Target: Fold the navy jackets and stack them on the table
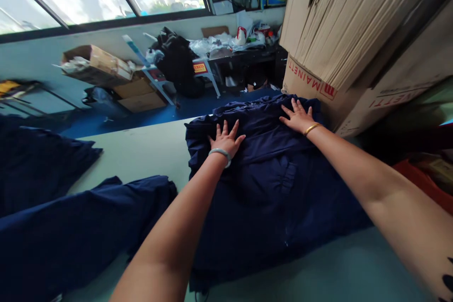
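A pile of navy blue garments [255,203] lies on the pale table [141,146] before me, with a gathered cuff or pocket edge showing on the top piece. My left hand [226,140] rests flat on the upper left of the pile, fingers spread, a pale bangle at its wrist. Farther right, my right hand [297,117] presses on the pile's far edge with its fingers apart, a gold bangle on that wrist. Neither hand grips the cloth. Layers below the top garment are mostly hidden.
More navy garments [88,226] lie on the table at left. A large cardboard box [318,80] filled with upright cardboard sheets stands against the right side. Beyond the table, a cluttered desk [244,49], a black bundle [177,61] and an open carton [95,63] line the window wall.
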A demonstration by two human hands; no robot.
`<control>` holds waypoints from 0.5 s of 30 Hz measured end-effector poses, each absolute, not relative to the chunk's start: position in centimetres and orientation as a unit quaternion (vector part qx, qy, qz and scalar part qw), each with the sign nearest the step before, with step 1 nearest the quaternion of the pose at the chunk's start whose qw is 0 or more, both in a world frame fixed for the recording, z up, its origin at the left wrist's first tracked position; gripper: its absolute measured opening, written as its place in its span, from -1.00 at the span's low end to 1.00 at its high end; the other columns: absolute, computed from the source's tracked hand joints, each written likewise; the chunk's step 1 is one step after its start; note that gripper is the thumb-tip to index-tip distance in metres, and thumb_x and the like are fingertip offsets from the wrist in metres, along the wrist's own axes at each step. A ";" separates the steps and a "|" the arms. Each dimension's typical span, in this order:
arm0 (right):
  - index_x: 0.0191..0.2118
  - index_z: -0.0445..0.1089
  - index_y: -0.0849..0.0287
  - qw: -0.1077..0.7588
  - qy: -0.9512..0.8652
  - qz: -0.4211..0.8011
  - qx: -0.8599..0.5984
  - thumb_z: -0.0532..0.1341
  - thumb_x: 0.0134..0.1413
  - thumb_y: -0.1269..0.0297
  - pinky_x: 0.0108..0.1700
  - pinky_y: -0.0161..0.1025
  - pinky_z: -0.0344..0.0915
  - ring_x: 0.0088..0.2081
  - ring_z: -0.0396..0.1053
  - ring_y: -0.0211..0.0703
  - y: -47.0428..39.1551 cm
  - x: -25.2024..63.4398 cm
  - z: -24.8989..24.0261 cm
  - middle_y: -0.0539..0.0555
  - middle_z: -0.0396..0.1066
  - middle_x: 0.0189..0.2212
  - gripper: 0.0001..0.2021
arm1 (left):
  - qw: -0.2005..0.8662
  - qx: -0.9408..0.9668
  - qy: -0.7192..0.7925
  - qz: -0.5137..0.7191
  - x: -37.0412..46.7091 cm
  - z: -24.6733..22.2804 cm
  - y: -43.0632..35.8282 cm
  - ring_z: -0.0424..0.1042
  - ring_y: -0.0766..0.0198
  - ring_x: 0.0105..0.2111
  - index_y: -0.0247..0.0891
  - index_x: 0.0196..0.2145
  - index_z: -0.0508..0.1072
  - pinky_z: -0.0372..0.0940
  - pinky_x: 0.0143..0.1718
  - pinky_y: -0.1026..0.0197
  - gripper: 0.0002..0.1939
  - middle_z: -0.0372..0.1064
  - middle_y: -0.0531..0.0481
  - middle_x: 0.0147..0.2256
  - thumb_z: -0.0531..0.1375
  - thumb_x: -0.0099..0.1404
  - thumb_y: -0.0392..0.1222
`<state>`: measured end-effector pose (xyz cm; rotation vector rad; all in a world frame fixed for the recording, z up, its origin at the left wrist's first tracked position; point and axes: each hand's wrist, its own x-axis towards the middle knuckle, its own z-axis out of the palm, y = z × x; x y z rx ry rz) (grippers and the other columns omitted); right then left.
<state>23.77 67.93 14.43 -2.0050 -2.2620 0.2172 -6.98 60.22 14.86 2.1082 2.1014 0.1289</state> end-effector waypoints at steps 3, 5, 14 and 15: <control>0.52 -0.07 -0.19 0.107 -0.771 0.032 -0.627 -0.10 0.35 -0.33 0.34 0.62 -0.28 0.53 -0.39 0.32 62.0 22.7 16.3 0.10 -0.45 0.57 -0.26 | 0.005 0.741 0.668 0.063 -7.5 15.2 54.9 -0.33 -0.10 0.52 0.07 0.52 -0.13 -0.39 0.45 -0.38 -0.24 -0.23 -0.06 0.54 -0.08 0.47 0.27; 0.51 -0.05 -0.24 0.123 -0.805 0.013 -0.580 -0.06 0.33 -0.35 0.35 0.61 -0.28 0.54 -0.39 0.31 57.4 21.6 16.0 0.07 -0.44 0.57 -0.26 | -0.029 0.739 0.669 0.075 -8.1 14.2 51.3 -0.35 -0.06 0.53 0.04 0.52 -0.11 -0.47 0.47 -0.31 -0.22 -0.20 -0.06 0.53 -0.05 0.47 0.26; 0.50 0.05 -0.06 0.102 -0.819 0.007 -0.564 0.03 0.39 -0.15 0.42 0.48 -0.31 0.54 -0.34 0.20 45.2 18.1 14.6 0.19 -0.33 0.55 -0.32 | 0.037 0.716 0.694 0.065 -10.3 12.1 42.4 -0.29 0.01 0.52 -0.22 0.52 -0.05 -0.37 0.50 -0.15 -0.22 -0.21 -0.18 0.52 -0.05 0.50 0.18; 0.49 0.07 -0.05 0.119 -0.828 0.003 -0.548 0.02 0.40 -0.12 0.43 0.45 -0.31 0.54 -0.34 0.19 43.8 17.4 14.5 0.18 -0.33 0.55 -0.34 | 0.042 0.708 0.701 0.076 -10.5 11.7 40.7 -0.28 0.02 0.52 -0.23 0.52 -0.05 -0.34 0.51 -0.14 -0.23 -0.20 -0.18 0.52 -0.07 0.51 0.17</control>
